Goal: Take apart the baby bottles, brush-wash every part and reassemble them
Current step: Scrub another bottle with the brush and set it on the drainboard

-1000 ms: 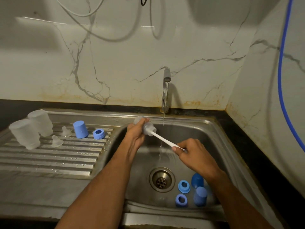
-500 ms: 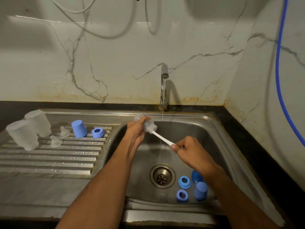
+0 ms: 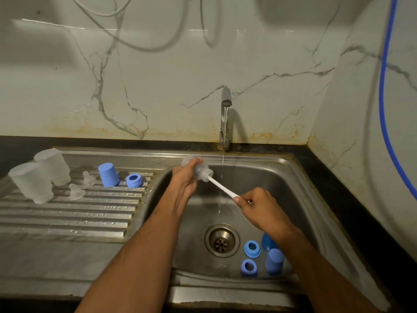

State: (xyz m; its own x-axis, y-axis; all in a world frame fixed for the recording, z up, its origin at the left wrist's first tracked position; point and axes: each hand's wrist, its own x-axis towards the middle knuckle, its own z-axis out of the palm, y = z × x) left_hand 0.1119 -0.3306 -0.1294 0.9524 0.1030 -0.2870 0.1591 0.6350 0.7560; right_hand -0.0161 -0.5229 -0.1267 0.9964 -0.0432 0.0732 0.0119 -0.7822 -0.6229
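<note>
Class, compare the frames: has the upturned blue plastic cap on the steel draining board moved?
No. The upturned blue plastic cap sits exactly as far left of the steel tap as before, beside the blue plastic ring.

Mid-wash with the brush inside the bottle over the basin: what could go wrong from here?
1. The left hand grips the wet bottle near its base; a hard push on the brush from the right hand could knock it loose.
2. Blue rings and caps lie beside the drain, probably catching dirty runoff.
3. The tap runs beside the bottle; splashes may reach the parts on the drainboard.
</note>
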